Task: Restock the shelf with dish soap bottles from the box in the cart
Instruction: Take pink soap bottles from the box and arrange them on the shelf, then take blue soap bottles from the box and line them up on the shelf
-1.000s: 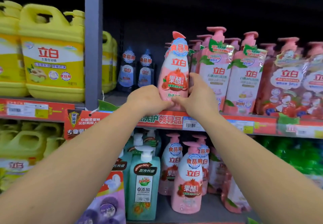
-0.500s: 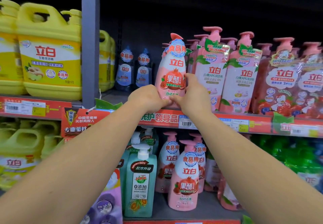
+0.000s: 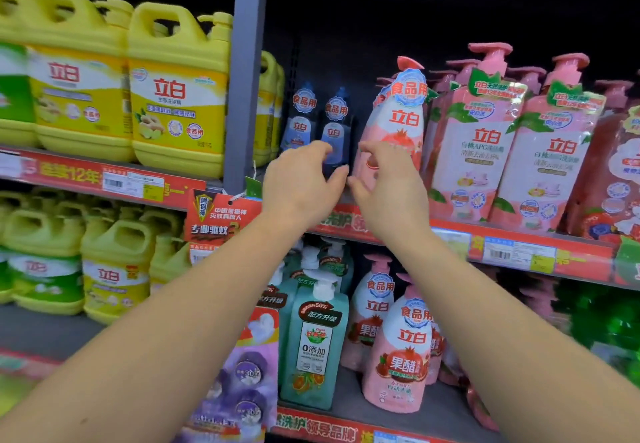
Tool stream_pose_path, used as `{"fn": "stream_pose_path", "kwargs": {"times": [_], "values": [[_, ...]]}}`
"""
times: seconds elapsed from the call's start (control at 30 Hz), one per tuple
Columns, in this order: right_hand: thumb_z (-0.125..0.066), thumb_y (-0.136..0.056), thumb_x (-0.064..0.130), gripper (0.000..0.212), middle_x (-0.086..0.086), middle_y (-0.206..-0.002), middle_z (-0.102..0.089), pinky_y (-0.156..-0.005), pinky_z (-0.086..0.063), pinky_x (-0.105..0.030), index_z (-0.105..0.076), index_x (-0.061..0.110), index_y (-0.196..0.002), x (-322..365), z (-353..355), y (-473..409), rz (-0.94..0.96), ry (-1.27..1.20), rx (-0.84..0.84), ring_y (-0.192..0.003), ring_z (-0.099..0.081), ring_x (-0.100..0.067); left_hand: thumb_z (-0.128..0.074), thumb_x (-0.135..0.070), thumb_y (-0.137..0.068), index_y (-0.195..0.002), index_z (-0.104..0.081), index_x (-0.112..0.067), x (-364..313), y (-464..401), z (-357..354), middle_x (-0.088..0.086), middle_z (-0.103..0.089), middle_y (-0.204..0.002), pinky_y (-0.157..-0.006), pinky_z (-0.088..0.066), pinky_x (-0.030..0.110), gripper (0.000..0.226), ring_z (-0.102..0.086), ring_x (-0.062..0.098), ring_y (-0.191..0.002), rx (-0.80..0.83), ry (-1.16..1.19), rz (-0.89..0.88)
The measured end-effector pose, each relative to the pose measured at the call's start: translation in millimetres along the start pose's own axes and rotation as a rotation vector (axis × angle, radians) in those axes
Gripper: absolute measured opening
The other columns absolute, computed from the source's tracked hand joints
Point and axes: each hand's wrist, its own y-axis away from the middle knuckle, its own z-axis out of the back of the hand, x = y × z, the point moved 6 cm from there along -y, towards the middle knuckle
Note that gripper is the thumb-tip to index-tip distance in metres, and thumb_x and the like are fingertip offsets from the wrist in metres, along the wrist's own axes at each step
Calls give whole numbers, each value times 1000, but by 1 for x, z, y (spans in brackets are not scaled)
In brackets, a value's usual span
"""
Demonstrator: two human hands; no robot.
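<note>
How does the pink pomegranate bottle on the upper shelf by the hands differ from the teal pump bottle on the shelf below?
The pink pomegranate bottle is rounded and tapers to a pink cap; the teal pump bottle is flatter-sided with a white pump head. The pink one stands on the upper shelf, partly hidden behind the right hand; the teal one stands on the lower shelf, in full view. The pink label shows red fruit, the teal label orange slices. Both stand upright, facing forward.

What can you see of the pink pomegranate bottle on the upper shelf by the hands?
The pink pomegranate bottle stands upright at the front of the upper shelf, left of the peach pump bottles. It looks like glossy plastic, tapering to a pink cap, with a round blue-white neck tag and pomegranate artwork. The right hand hovers before its lower body, fingers loosely curled; contact is unclear.
</note>
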Motion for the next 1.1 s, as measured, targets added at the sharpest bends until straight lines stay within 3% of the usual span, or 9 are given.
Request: {"fn": "stream_pose_path", "kwargs": {"times": [0.07,0.17,0.37,0.5,0.63,0.8,0.9,1.1], "values": [[-62,-87,18,43,-7,-122,-59,-95,-44,-43,-56,17,-129,32,-22,3,106,-49,27,-114,-53,-26,-56,-41,-87,-116,-65,-19,23,17,32,2,-70,-110,-84,-51,42,38,-62,27,-104,-131,-9,-2],[-57,-88,16,42,-9,-125,-59,-97,-44,-41,-57,16,-130,90,-73,20,196,-119,126,-117,-53,-30,-57,-37,-85,-114,-67,-17,74,49,76,6,-70,-110,-84,-48,41,37,-61,31,-104,-154,-183,78],[-48,-94,14,52,-9,-145,-46,-106,-34,-35,-40,13,-145,229,-197,89,311,-267,515,-133,-43,-26,-56,-40,-85,-114,-64,-15,203,128,171,12,-65,-115,-87,-48,44,39,-58,36,-109,100,-639,379],[-52,-93,19,54,-14,-141,-48,-102,-37,-38,-37,11,-145,332,-272,146,376,-328,727,-130,-45,-30,-57,-45,-83,-117,-58,-14,293,204,252,10,-61,-121,-91,-45,42,46,-55,33,-115,253,-820,643],[-51,-96,22,55,-11,-147,-42,-105,-35,-39,-33,11,-147,437,-323,204,446,-374,882,-136,-39,-28,-51,-53,-86,-124,-54,-14,365,278,339,8,-54,-132,-102,-38,44,54,-46,30,-126,348,-883,856],[-55,-89,20,36,-12,-129,-55,-94,-46,-42,-50,13,-125,552,-375,271,506,-447,954,-121,-51,-33,-49,-60,-83,-121,-57,-20,430,352,428,6,-57,-127,-101,-37,42,56,-47,28,-123,377,-973,984],[-54,-90,21,40,-8,-133,-53,-99,-45,-41,-49,17,-129,597,-395,301,528,-473,1001,-126,-48,-29,-48,-59,-85,-126,-55,-17,455,380,462,7,-54,-133,-105,-33,41,58,-43,29,-128,386,-979,1065],[-51,-94,21,36,-7,-133,-51,-91,-46,-40,-46,19,-130,663,-441,342,551,-454,1106,-127,-48,-28,-46,-57,-86,-123,-53,-19,511,431,504,5,-53,-132,-103,-33,42,53,-44,28,-125,406,-980,1174]]}}
